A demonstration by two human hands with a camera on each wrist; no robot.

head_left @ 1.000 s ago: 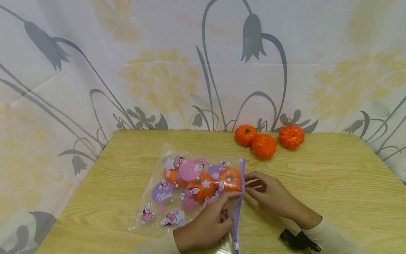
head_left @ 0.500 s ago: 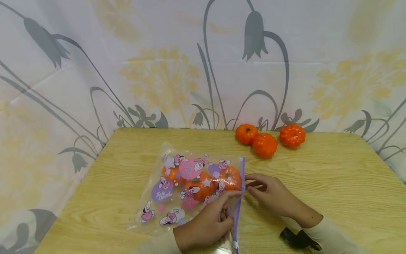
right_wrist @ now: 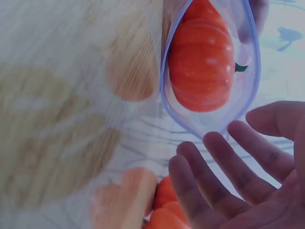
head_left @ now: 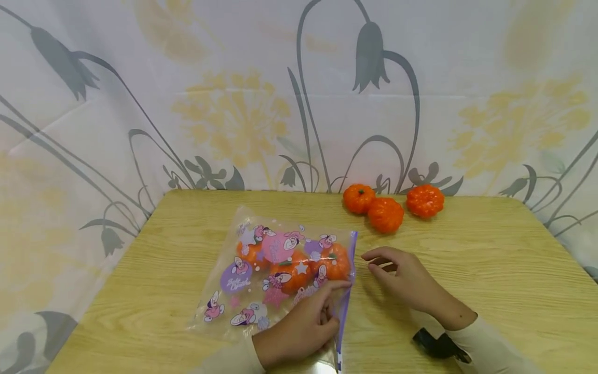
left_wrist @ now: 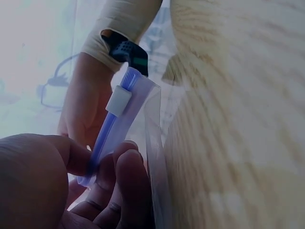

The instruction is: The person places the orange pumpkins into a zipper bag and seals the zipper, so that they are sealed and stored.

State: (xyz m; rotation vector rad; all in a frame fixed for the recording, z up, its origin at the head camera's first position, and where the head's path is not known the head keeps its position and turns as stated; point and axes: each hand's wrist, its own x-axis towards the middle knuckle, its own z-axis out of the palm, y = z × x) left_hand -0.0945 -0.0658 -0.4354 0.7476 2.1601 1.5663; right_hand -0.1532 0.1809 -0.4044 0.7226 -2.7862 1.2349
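Note:
A clear zip bag (head_left: 229, 301), printed with pink and purple cartoon figures, lies on the table with several orange toy pumpkins (head_left: 337, 262) inside. My left hand (head_left: 301, 327) pinches the bag's purple zip edge (left_wrist: 102, 138) between thumb and fingers; a white slider (left_wrist: 118, 101) sits near that edge's end. In the right wrist view the bag's mouth gapes, showing a pumpkin (right_wrist: 202, 67) with a green stem just within. To the right of the mouth is my right hand (head_left: 397, 272), fingers loosely bent and holding nothing, slightly apart from the rim.
At the table's back edge stand three loose orange pumpkins: one with a green stem (head_left: 358, 198), one touching it (head_left: 385, 214), and one farther right (head_left: 425, 201). A black strap device (head_left: 436, 344) sits by my right sleeve. A flower-printed curtain (head_left: 261, 104) hangs behind.
My right hand has drawn off the bag's zip edge, a little to the right. My left hand keeps its hold on the edge. The loose pumpkins stay in place.

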